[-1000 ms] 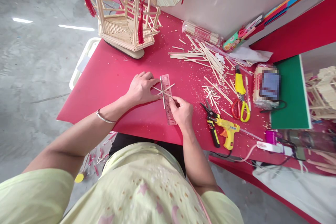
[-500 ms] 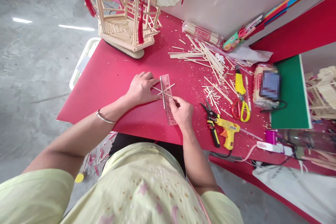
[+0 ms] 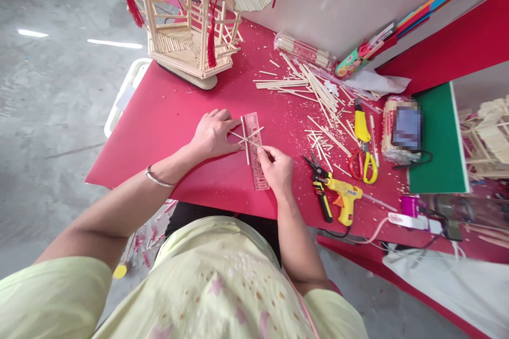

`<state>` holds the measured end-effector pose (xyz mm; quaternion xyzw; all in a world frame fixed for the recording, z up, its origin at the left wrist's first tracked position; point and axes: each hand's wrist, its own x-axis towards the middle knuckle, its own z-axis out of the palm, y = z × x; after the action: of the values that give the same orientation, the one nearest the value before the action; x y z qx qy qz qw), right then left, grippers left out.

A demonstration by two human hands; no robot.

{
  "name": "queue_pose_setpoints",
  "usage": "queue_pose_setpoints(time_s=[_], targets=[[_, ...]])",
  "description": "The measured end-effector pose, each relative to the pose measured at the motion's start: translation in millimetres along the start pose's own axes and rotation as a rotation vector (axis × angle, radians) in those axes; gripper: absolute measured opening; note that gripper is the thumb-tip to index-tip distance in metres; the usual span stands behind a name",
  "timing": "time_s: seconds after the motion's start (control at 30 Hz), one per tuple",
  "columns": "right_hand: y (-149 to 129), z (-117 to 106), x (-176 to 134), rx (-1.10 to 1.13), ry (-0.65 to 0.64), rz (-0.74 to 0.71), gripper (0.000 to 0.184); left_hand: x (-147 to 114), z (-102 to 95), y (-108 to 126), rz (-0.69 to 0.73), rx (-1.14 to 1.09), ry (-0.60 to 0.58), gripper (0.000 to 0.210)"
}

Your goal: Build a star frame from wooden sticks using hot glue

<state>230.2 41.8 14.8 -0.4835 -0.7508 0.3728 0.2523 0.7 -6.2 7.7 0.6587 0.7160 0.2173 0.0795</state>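
your right hand (image 3: 277, 170) pinches crossed sticks (image 3: 247, 140) over a ruler (image 3: 260, 180), print illegible; your left hand's (image 3: 212, 135) grip i cannot tell; the eleven o'clock pavilion (image 3: 170, 41) is cropped.

No text is legible: the flat pink translucent plastic ruler (image 3: 258, 176) at the right hand's fingertips (image 3: 261, 155) bears markings, possibly a scale, too small to read.

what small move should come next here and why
I'd probably have the right hand gently nudge the stick it pinches, with the left hand steadying the other two: all three cross at the ruler's long edge, and whether they are glued there can't be seen.
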Motion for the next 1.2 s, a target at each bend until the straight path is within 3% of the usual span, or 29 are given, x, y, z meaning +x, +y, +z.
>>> queue_pose_setpoints(time_s=[0.17, 0.33, 0.4, 0.6, 0.87, 1.1, 1.2], targets=[[-9.1, -21.9, -4.2, 0.192, 0.006, 0.004, 0.033, 0.3, -2.0, 0.9, -0.003, -0.010, -0.008, 0.070], [-37.2, -60.9, -19.2, 0.127, 0.271, -0.196, 0.024, 0.6, -3.2, 0.2, 0.004, 0.005, -0.018, 0.070], [-44.9, -69.1, -22.1, 0.106, 0.308, -0.226, 0.025, 0.8, -2.6, -1.1, 0.003, 0.002, -0.017, 0.070], [-36.4, -57.0, -3.4, 0.252, 0.125, -0.212, 0.048, 1.3, -1.7, -2.4, 0.006, -0.002, -0.019, 0.072], [-10.3, -25.3, 47.4, 0.093, -0.070, -0.159, 0.043, 0.5, -2.3, -0.6, 0.002, -0.006, -0.003, 0.070], [-20.5, -26.8, 87.0, 0.014, -0.179, -0.264, 0.060, 0.8, -0.5, -2.1, 0.012, -0.008, 0.004, 0.072], [-21.3, -23.2, 98.6, 0.019, -0.207, -0.226, 0.062, 1.1, -1.0, -1.3, 0.000, -0.012, -0.007, 0.071]])
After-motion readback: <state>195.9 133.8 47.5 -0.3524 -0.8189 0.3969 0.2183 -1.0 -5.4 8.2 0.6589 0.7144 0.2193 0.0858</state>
